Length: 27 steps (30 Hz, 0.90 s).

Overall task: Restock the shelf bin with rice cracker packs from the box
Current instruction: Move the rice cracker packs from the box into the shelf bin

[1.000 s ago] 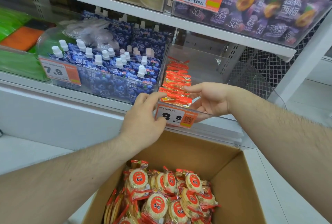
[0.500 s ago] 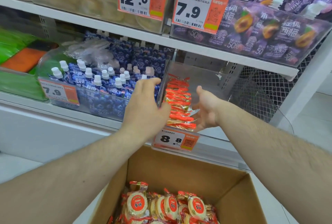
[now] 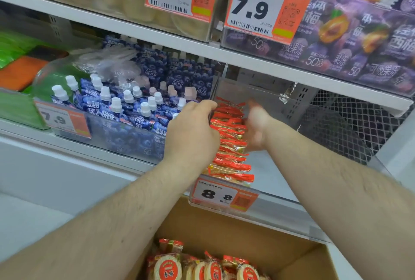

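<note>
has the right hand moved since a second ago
Yes. The right hand has gone deeper into the bin, from beside the 8.8 price tag to alongside the middle of the rice cracker packs.

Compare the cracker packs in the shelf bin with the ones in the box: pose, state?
The bin packs stand on edge in one tight row, red seams up, between both hands. The box packs lie looser, round faces with red labels showing, untouched. The same red and clear wrapping shows on both.

Red-edged rice cracker packs [image 3: 229,142] stand rowed in clear bin [image 3: 280,180]; more fill box [image 3: 247,234]
</note>
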Each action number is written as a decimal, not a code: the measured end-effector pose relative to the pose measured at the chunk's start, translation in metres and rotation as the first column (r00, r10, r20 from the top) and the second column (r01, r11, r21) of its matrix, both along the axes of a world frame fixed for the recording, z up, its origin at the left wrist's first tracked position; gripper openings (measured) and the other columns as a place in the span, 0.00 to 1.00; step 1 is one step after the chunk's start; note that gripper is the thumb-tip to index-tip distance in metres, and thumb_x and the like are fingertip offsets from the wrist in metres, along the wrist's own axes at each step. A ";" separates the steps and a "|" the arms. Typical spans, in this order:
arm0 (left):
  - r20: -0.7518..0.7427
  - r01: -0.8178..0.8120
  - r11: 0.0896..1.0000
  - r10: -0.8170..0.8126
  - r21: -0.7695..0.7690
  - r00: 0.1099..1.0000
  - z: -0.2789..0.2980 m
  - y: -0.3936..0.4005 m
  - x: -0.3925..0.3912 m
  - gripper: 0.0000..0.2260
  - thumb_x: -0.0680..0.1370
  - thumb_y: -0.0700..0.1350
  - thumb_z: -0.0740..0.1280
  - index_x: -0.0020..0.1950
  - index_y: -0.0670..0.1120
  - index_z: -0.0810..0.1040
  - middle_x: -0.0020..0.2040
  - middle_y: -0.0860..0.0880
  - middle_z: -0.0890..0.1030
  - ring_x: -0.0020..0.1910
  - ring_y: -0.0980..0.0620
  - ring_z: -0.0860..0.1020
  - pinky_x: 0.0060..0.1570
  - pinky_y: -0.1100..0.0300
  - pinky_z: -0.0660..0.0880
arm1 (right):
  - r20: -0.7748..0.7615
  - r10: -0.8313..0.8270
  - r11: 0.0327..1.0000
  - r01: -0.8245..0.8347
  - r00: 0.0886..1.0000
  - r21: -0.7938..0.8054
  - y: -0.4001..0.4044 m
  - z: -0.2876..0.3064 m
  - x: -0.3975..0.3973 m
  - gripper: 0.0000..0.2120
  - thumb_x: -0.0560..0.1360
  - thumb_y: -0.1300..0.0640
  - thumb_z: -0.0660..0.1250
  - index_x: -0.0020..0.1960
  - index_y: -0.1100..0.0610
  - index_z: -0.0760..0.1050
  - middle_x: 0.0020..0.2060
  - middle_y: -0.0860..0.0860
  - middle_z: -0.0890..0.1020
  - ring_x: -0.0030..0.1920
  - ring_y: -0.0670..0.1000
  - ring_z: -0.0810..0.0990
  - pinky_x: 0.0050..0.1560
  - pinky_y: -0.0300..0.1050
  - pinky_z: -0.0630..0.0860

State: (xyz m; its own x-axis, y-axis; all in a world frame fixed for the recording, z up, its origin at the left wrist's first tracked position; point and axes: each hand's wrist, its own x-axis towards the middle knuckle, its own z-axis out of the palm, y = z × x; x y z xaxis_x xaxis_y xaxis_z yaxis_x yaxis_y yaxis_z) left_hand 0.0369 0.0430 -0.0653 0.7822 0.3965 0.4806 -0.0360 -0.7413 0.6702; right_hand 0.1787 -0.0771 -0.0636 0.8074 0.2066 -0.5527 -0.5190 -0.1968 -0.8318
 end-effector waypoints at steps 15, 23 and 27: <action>-0.088 0.040 0.994 -0.031 0.102 0.996 0.007 -0.004 -0.025 0.20 0.77 0.45 0.64 0.69 0.52 0.70 0.64 0.52 0.73 0.58 0.49 0.74 0.50 0.53 0.74 | 0.296 -0.072 0.965 0.141 0.952 -0.221 -0.007 0.030 -0.040 0.37 0.79 0.31 0.45 0.78 0.54 0.57 0.76 0.58 0.64 0.73 0.63 0.64 0.69 0.66 0.61; -0.207 0.536 0.726 -0.498 0.432 0.842 -0.022 -0.032 -0.111 0.11 0.70 0.44 0.64 0.48 0.56 0.68 0.42 0.54 0.76 0.43 0.47 0.77 0.37 0.57 0.73 | 0.930 0.366 0.911 0.209 -0.015 -0.355 -0.062 0.010 -0.188 0.19 0.76 0.50 0.61 0.30 0.58 0.67 0.26 0.48 0.68 0.31 0.51 0.68 0.34 0.48 0.63; -0.612 0.652 0.725 -0.418 0.221 0.672 -0.050 -0.037 -0.118 0.09 0.73 0.44 0.65 0.51 0.55 0.75 0.50 0.55 0.81 0.50 0.51 0.78 0.45 0.60 0.71 | 0.889 0.458 0.888 0.073 -0.027 -0.455 -0.089 -0.053 -0.214 0.18 0.76 0.51 0.61 0.30 0.51 0.61 0.25 0.42 0.62 0.28 0.46 0.63 0.31 0.42 0.60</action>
State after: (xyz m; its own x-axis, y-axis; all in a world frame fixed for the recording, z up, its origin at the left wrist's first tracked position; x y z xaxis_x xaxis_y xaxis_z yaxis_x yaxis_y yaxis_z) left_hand -0.0811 0.0058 -0.1156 0.9529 -0.3022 -0.0258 -0.2721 -0.8892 0.3678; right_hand -0.0354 -0.1666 -0.1167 0.5439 0.5240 0.6554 0.8291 -0.4559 -0.3236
